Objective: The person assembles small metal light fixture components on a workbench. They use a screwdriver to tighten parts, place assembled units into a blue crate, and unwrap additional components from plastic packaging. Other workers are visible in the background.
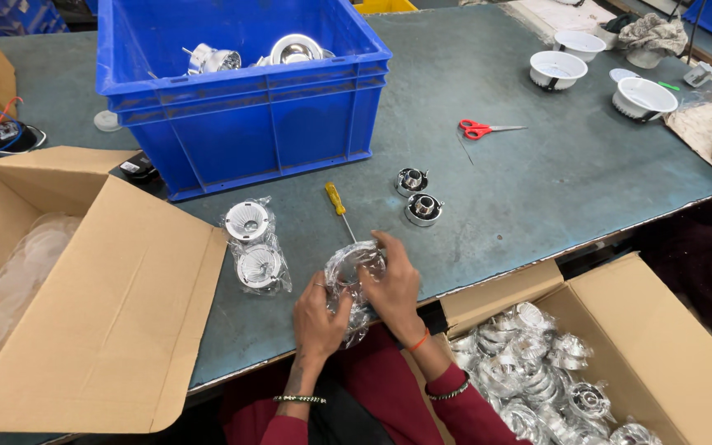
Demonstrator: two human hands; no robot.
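Nearest the camera, the left hand (316,317) and the right hand (392,288) meet at the front edge of the desk (537,173), the fingers (382,245) of both clenched around a reflector wrapped in clear plastic (354,268); to the right, below the desk, an open carton (661,330) holds many more shiny wrapped reflectors; to the left stands a large cardboard box (117,313) with clear discs inside; just beyond the hands lie a bagged pair of reflectors (255,245), a yellow screwdriver (339,208) and two small metal fittings (418,196); farther back stand a blue crate (249,107), red scissors (480,129) and white round housings (559,67).
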